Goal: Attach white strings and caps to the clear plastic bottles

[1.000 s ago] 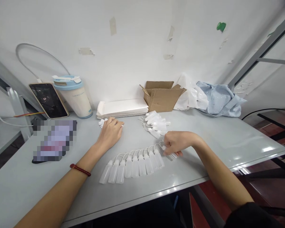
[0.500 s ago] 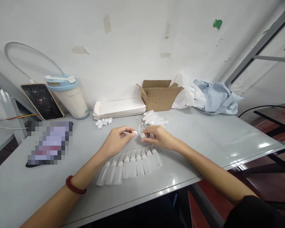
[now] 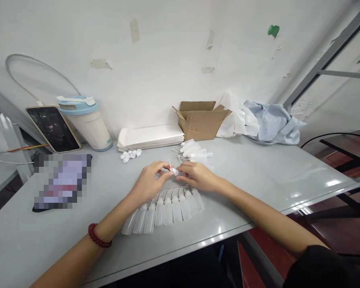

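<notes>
My left hand, wearing a dark red beaded bracelet, pinches a small white cap. Right against it, my right hand grips a small translucent plastic bottle whose neck end meets the cap between the fingertips. A thin white strap sticks up there. My fingers hide most of this bottle. Just in front of both hands lies a slanted row of several translucent bottles with white tops and thin looped straps. Behind my right hand is a pile of similar bottles. Loose white caps lie beyond my left hand.
Along the wall stand a phone on a cable, a blue-lidded cup, stacked white sheets, an open cardboard box, a white plastic bag and light blue cloth. A blurred-out flat item lies on the left.
My hands have come together. The cap in my left hand, earlier apart from the bottle, is now at its neck. The bottle in my right hand has shifted slightly left and tilted.
</notes>
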Demonstrator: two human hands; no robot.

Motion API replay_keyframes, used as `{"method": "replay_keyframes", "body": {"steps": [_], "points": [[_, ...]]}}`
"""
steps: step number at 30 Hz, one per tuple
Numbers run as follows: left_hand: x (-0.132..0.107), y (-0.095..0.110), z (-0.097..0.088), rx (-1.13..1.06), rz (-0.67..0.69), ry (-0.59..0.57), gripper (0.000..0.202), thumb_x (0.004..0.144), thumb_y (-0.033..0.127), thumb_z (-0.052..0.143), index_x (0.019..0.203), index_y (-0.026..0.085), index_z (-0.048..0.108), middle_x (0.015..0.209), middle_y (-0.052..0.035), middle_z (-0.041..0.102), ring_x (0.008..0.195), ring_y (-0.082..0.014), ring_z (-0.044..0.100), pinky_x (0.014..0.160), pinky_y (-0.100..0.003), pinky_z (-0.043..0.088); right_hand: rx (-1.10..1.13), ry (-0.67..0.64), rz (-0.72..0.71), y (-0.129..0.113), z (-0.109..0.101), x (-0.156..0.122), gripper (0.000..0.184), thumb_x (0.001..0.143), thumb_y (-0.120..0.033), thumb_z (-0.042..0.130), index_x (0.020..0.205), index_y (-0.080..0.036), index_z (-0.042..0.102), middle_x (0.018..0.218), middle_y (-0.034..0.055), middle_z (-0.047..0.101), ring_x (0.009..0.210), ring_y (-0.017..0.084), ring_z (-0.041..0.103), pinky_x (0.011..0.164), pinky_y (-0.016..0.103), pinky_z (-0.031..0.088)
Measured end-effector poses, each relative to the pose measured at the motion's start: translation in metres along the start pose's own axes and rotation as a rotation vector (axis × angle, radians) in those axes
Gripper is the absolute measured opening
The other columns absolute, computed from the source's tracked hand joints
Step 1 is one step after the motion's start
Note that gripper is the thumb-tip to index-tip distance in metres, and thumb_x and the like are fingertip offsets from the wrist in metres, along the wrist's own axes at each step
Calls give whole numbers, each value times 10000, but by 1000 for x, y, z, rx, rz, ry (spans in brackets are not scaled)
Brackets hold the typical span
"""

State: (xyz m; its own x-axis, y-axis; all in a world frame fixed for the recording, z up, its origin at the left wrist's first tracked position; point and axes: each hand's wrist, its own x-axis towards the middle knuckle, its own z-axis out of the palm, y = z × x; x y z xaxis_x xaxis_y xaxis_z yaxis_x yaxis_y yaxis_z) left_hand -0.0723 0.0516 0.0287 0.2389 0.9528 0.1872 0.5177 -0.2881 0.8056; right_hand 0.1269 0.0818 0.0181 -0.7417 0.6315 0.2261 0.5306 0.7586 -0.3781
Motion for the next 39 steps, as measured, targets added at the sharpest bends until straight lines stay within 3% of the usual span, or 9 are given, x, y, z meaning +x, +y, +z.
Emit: {"method": "replay_keyframes", "body": {"steps": [5,9,14,18,22,29,34,37,39], "points": [[-2,1,-2,-2,-5,16,195,826,349,549,903,200,648,998,-43,675,823,-189,634,759,-315,469,43,-4,23,-7,-5,-1,239,962,-300,413,932,-130,577,829,71,560,763,169,499,699,299,402],[-2,1,-4,-57,-10,20,187,819,352,564,895,202,644,994,-41,678,834,-192,632,777,-325,469,288,41,66,-15,-12,0,287,978,-298,365,908,-138,593,803,51,579,780,160,507,758,309,400],[-5,2,-2,-86,35,30,153,815,323,575,878,201,642,956,-37,673,838,-189,621,794,-327,476,620,39,228,-17,-16,1,366,964,-361,369,725,-145,542,702,14,528,658,120,470,648,267,370],[-5,6,-4,-189,15,11,173,797,335,605,877,189,654,923,-41,682,870,-196,627,812,-323,490,803,51,289,-17,-15,0,263,936,-388,426,932,-153,543,664,-16,525,566,95,408,532,229,307],[-3,11,-7,-302,-66,-54,225,803,383,602,856,177,675,833,-38,698,807,-188,639,780,-314,516,806,75,300,-18,-16,-1,240,918,-383,462,985,-163,528,668,-17,557,544,87,414,518,224,300],[-4,13,-9,-249,-115,-194,334,847,432,528,689,166,654,680,-21,662,606,-145,602,636,-280,515,765,49,304,-20,-16,-4,225,913,-377,482,1002,-173,517,646,-23,558,580,103,485,533,232,353],[-9,13,-6,-234,-29,-127,206,811,333,583,900,177,684,895,-47,700,770,-178,645,737,-301,529,851,18,302,-16,-14,-4,229,921,-397,467,994,-182,499,599,-44,536,514,83,414,497,220,303],[-10,13,-5,-251,27,-54,197,787,317,617,911,180,688,967,-57,694,888,-199,644,796,-300,529,924,26,297,-16,-14,-3,244,916,-420,473,989,-187,481,586,-52,525,507,80,396,489,214,283],[-10,14,-6,-259,-2,-76,202,796,342,615,896,186,695,933,-46,702,840,-188,654,770,-289,533,935,33,304,-16,-15,-2,249,909,-427,485,981,-189,473,583,-54,526,505,80,397,484,209,274]]}}
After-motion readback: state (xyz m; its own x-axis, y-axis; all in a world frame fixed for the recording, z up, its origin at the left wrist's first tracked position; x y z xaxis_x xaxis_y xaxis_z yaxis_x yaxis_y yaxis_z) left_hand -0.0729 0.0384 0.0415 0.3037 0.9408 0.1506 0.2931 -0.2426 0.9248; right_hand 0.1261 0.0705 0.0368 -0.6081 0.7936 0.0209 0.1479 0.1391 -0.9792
